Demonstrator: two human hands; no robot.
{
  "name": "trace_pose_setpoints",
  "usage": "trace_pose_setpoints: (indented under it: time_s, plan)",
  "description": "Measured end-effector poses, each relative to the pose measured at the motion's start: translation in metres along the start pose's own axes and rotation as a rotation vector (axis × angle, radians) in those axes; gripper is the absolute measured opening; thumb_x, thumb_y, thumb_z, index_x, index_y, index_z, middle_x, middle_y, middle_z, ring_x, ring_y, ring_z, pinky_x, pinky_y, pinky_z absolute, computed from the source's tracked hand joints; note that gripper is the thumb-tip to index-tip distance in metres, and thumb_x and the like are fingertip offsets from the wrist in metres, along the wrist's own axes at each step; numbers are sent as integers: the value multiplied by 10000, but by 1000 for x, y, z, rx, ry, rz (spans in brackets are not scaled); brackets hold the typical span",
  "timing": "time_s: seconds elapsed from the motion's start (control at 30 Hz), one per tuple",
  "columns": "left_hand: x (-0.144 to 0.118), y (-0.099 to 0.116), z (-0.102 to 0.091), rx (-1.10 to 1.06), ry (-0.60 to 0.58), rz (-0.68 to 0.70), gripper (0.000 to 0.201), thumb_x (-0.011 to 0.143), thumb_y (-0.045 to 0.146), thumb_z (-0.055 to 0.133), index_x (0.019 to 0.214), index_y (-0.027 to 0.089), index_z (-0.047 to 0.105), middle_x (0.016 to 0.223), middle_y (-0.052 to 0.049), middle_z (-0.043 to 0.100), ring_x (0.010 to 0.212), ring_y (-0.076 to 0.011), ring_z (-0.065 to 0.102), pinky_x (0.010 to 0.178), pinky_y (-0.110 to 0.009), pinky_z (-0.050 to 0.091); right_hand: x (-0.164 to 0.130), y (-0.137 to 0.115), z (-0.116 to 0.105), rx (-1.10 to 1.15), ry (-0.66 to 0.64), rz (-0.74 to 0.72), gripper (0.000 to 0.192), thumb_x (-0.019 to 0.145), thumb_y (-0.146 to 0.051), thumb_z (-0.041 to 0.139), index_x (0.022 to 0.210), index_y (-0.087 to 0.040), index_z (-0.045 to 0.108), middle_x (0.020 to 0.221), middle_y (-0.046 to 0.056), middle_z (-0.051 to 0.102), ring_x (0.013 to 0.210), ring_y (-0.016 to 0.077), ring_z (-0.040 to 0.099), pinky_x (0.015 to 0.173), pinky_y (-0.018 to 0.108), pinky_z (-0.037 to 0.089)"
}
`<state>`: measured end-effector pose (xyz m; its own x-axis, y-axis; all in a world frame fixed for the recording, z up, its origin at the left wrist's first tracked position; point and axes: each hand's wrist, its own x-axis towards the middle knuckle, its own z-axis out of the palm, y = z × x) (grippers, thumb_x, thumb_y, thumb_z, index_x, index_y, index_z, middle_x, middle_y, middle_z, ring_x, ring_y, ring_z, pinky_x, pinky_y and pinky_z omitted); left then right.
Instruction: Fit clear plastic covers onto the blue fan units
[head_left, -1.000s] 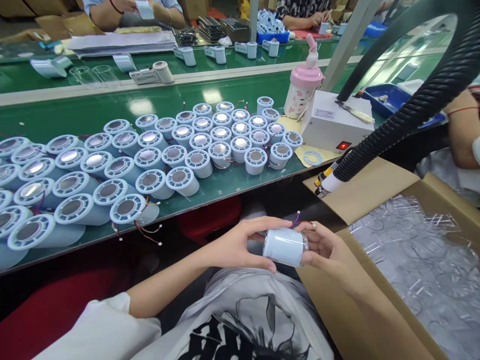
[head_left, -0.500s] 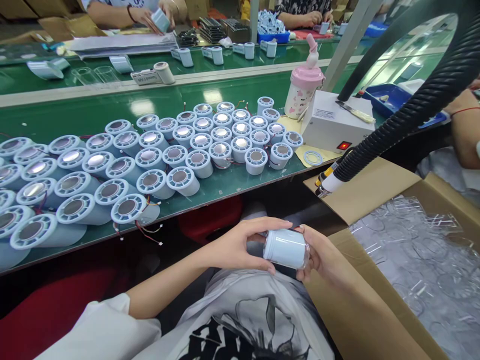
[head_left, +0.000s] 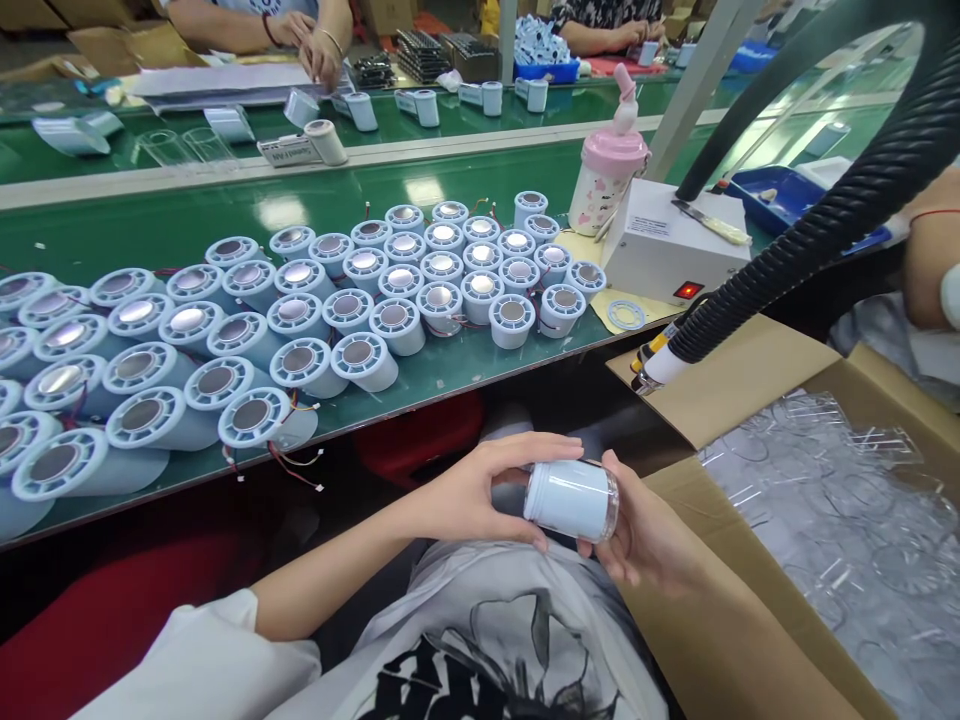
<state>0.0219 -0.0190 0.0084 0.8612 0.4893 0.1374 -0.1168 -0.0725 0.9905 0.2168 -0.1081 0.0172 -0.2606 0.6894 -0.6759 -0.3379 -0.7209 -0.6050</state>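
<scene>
A light blue cylindrical fan housing [head_left: 571, 498] lies sideways above my lap, with a clear plastic cover around it whose rim shows at the right end. My left hand [head_left: 480, 490] grips the left end, thumb below and fingers over the top. At the right end, my right hand [head_left: 656, 525] wraps its fingers around the clear cover; some fingertips are hidden behind the housing. An open cardboard box of clear plastic covers [head_left: 862, 540] is beside my right forearm.
Many light blue housings [head_left: 360, 358] with wires stand on the green bench [head_left: 420, 385]. A white machine [head_left: 671, 235], a pink-lidded cup [head_left: 609, 180] and a black ribbed hose [head_left: 810, 240] are at the right. Across the bench, co-workers' hands [head_left: 319, 50] are at work.
The fingers of my right hand have shifted slightly around the cover's end. Across the bench, a co-worker has set down a light blue piece. Items on the far belt have moved slightly left.
</scene>
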Motion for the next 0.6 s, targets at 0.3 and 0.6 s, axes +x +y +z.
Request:
trace_pose_setpoints:
  time_s: [0.3, 0.6]
  plan:
    - [-1, 9, -1, 126, -10, 102, 718, 653, 182, 828, 1312, 272, 554, 1369, -112, 545, 1268, -275, 513, 1074, -411, 407, -9, 4, 4, -107, -13, -257, 464, 865, -668, 471, 822, -206, 442, 483, -51, 582, 351, 108, 573, 304, 122, 384]
    - [-1, 13, 1, 221, -20, 169, 635, 708, 179, 783, 1294, 284, 562, 1334, -112, 555, 1201, -261, 568, 1026, -382, 445, -10, 6, 1, -166, 27, -297, 546, 879, -720, 365, 917, -188, 480, 585, -5, 617, 428, 142, 612, 351, 183, 449]
